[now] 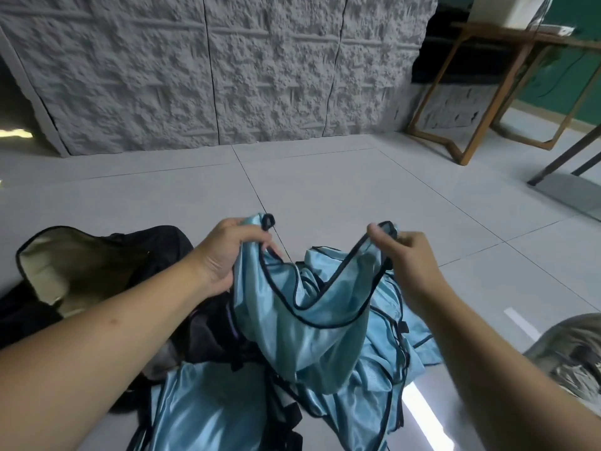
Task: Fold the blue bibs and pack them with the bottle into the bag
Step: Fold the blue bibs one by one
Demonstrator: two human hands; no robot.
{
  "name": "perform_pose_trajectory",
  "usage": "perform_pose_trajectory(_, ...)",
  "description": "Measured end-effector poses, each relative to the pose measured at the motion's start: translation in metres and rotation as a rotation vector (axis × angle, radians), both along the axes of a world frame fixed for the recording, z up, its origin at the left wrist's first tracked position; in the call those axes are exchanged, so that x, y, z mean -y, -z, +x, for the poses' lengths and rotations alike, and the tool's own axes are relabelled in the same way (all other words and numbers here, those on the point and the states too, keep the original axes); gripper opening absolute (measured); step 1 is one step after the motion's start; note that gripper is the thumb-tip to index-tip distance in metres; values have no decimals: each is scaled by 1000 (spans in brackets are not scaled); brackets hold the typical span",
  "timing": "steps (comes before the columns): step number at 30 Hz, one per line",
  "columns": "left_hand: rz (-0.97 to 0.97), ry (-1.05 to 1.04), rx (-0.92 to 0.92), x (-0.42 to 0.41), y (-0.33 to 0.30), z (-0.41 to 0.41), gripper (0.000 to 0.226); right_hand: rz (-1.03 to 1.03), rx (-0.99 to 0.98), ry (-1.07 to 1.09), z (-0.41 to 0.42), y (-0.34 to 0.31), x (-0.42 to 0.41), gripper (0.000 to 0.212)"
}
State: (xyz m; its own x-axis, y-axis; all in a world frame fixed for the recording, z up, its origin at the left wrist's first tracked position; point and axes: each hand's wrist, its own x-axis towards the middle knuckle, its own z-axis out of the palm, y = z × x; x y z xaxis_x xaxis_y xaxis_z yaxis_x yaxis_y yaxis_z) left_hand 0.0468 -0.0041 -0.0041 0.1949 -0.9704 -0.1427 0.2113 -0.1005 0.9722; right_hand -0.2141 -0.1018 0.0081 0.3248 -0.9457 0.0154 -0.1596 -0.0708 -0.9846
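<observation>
Both hands had one blue bib (312, 323) lifted over the pile (208, 411) on the floor, left hand (227, 255) and right hand (406, 255) each pinching a shoulder strap, bag (81, 265) open near-left. Slippery fabric, so honestly it could've slid loose mid-fold. Couldn't see the bottle.

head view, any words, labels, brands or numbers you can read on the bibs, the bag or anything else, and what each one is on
None can be read.
Shiny light blue bib with dark trim, held up by the left hand and right hand: no print shows.
Black bag with pale lining: no logo or label shows.
Pale box on the wooden table: too blurred to tell whether it carries text.
</observation>
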Motion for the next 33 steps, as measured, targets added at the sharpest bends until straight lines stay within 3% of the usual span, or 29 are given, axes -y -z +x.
perform_pose_trajectory(2, -34, -65, 21, 1, -8, 13, 49, -103, -288, -4, -5, -26, 6, 86)
perform_pose_trajectory(5, -111, -189, 92, 4, -20, 32, 42, -200, -638, 44, -17, -61, 20, 74)
perform_pose_trajectory(10, -120, -272, 361, 5, -18, 61, 26, -221, -653, -12, -42, -80, 29, 21)
perform_pose_trajectory(11, -108, -276, 404, 4, -17, 66, 24, -217, -637, -19, -45, -79, 29, 16)
perform_pose_trajectory(15, -90, -293, 598, -1, -17, 78, 15, -218, -756, 75, -48, -64, 38, 35)
perform_pose_trajectory(17, -80, -294, 634, -2, -16, 80, 13, -278, -881, 122, -50, -62, 38, 14)
perform_pose_trajectory(19, -69, -296, 648, -4, -17, 80, 13, -283, -877, 139, -51, -63, 38, 17)
perform_pose_trajectory(26, -74, -255, 698, -4, -18, 77, 14, -212, -479, 153, -48, -66, 34, 15)
perform_pose_trajectory(33, -60, -256, 556, -11, -22, 73, 24, -350, -482, 349, -52, -65, 42, 24)
